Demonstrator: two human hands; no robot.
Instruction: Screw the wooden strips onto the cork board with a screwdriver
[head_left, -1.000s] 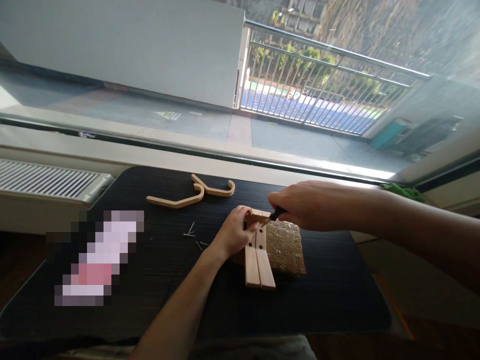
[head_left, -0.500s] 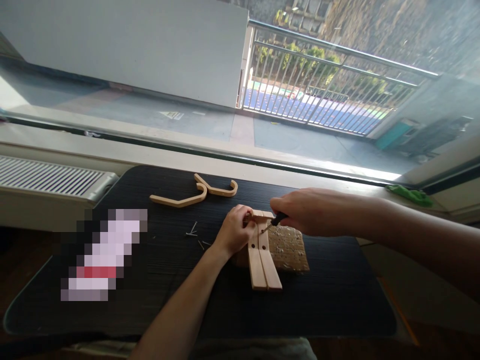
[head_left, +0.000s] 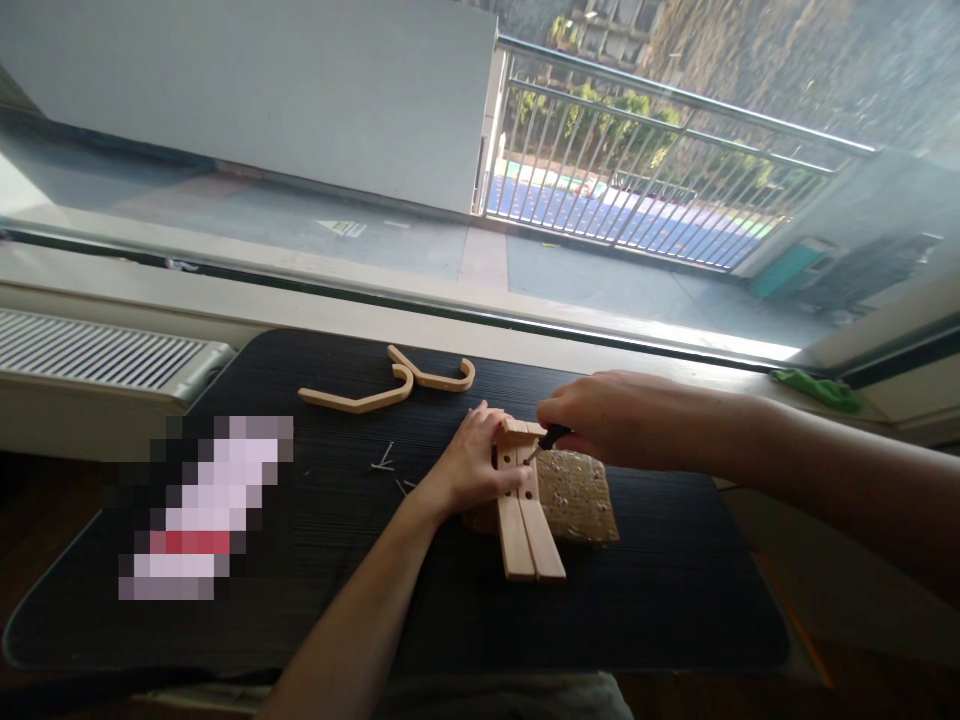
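Two pale wooden hook-shaped pieces (head_left: 529, 540) lie side by side on a brown cardboard pad (head_left: 579, 498), with dark holes in their faces. Curled around their left side, my left hand (head_left: 474, 462) grips them, its thumb lying across the front by the lower holes. My right hand (head_left: 604, 418) is closed on the dark handle of a screwdriver (head_left: 554, 437). The tool slants down to the left, its tip at an upper hole in the right-hand piece. Whether a screw sits under the tip is too small to tell.
Two more wooden hooks (head_left: 358, 402) lie at the back of the black table (head_left: 315, 590). Several loose screws (head_left: 384, 460) rest left of my left hand. A blurred pinkish item (head_left: 217, 490) is on the left. Behind are a radiator (head_left: 105, 360), a window and a green cloth (head_left: 816, 390).
My left thumb has moved down and across the front of the wooden pieces. My right hand, with the screwdriver, has shifted slightly left and up.
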